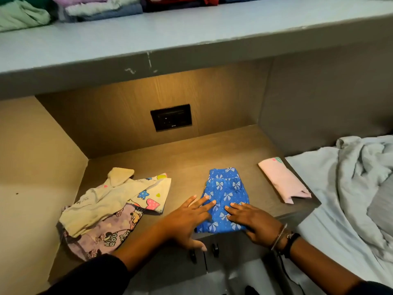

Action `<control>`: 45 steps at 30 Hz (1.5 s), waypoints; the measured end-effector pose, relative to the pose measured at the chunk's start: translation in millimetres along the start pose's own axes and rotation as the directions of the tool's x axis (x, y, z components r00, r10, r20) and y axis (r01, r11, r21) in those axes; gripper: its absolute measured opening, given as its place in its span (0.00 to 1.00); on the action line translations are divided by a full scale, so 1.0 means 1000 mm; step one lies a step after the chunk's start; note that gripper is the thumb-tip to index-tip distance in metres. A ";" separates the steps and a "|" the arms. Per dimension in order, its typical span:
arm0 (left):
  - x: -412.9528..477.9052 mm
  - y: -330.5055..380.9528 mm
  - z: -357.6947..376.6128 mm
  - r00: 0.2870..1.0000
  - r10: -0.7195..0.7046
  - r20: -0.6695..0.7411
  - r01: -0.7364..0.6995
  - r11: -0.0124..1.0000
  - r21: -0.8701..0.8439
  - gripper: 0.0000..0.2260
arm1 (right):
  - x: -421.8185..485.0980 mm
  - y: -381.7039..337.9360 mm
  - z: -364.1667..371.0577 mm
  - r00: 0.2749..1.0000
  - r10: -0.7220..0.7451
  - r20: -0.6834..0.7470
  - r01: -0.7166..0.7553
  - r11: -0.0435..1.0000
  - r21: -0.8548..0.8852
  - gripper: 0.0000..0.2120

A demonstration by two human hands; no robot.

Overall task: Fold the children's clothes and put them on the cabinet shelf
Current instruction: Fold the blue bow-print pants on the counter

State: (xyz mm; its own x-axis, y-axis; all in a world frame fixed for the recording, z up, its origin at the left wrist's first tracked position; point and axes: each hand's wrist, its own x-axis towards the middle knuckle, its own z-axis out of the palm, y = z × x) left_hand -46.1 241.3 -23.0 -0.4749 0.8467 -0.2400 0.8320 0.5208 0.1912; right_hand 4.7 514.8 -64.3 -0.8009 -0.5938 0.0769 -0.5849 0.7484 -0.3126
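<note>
A blue garment with pale bow prints (225, 190) lies folded on the brown cabinet top (187, 165), near its front edge. My left hand (189, 218) rests flat with its fingers spread on the garment's left edge. My right hand (253, 220) presses flat on its lower right part. Neither hand grips anything. A folded pink garment (280, 179) lies at the right end of the top. At the left sits a loose pile: a cream piece (102, 201), a star-and-heart print piece (155, 194) and a lilac cartoon-print piece (110, 233).
A grey-blue shelf (170, 33) runs above, holding folded clothes (102, 7) at its back. A black socket plate (171, 117) sits in the niche's back wall. A bed with rumpled grey sheets (350, 188) lies to the right. Cabinet doors with dark knobs (214, 248) are below.
</note>
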 end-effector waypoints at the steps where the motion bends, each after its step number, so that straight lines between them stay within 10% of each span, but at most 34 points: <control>1: 0.000 0.000 0.002 0.999 0.032 -0.006 -0.032 0.999 0.010 0.33 | -0.004 -0.001 -0.002 0.999 0.029 -0.032 -0.026 0.996 0.082 0.26; 7: 0.001 0.011 0.016 0.987 0.025 -0.161 -0.074 0.949 -0.305 0.15 | 0.004 -0.013 -0.027 0.917 0.397 -0.049 -0.274 0.712 0.646 0.07; 11: 0.002 0.027 -0.008 0.904 -0.401 -0.147 0.046 0.434 -0.900 0.06 | 0.016 -0.010 -0.038 0.835 0.550 0.009 -0.349 0.517 0.781 0.07; 16: 0.035 0.022 -0.020 0.747 -0.665 0.020 0.017 -0.010 -1.000 0.04 | 0.050 0.005 -0.038 0.719 0.686 0.115 -0.452 0.335 0.826 0.11; 24: 0.074 0.003 -0.003 0.423 -0.904 0.058 0.258 0.060 -0.964 0.08 | 0.083 0.019 -0.038 0.604 0.797 0.003 -0.719 0.544 0.432 0.13; 29: 0.082 0.004 0.006 0.318 -0.947 -0.036 0.400 0.168 -0.901 0.10 | 0.081 0.000 -0.050 0.792 0.508 -0.339 -0.541 0.841 -0.002 0.19; 32: 0.081 0.010 -0.002 0.222 -0.971 -0.092 0.436 0.183 -0.881 0.16 | 0.091 0.002 -0.061 0.934 0.353 -0.061 -0.353 0.935 0.009 0.25; 37: 0.068 0.036 -0.024 0.005 -0.980 -0.199 0.418 0.183 -0.890 0.22 | 0.103 0.018 -0.054 0.810 0.543 0.221 -0.569 0.819 0.071 0.34; 42: 0.071 0.050 -0.027 0.142 -0.851 0.505 0.125 -0.491 -0.862 0.23 | 0.101 0.014 -0.054 0.707 0.636 0.310 -0.707 0.642 0.296 0.17; 45: 0.078 0.064 -0.031 0.343 -0.744 0.573 0.055 -0.593 -0.803 0.11 | 0.097 0.012 -0.049 0.657 0.648 0.386 -0.752 0.532 0.388 0.11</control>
State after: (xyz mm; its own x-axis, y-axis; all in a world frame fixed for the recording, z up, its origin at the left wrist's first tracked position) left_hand -39.0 343.9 0.1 -0.6176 -0.1596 -0.7701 -0.7499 -0.1754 0.6378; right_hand -86.7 480.4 -14.4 -0.8555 -0.0195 -0.5174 0.3413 0.7303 -0.5918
